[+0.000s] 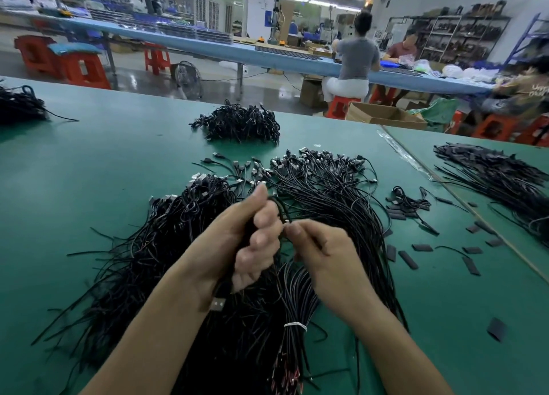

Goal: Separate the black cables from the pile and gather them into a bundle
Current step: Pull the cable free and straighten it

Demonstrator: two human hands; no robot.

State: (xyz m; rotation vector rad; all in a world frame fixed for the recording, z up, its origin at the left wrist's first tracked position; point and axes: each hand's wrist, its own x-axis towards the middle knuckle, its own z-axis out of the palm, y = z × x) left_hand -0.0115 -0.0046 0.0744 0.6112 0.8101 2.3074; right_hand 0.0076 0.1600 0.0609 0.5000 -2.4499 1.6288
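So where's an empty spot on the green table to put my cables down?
Biggest bare patch: the table left of the pile, between the far heap and the left-edge heap. A smaller one lies near right, below the black pieces. Crowded: the middle pile and the right heap.

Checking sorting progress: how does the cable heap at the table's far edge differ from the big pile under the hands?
The far heap is compact and rounded, cables folded in loops; the near pile is spread wide, cables lying long and fanned out. The far heap lies apart from both hands; over the near pile the left hand grips a bunch and the right hand pinches a cable end. Both are black cables on the green table.
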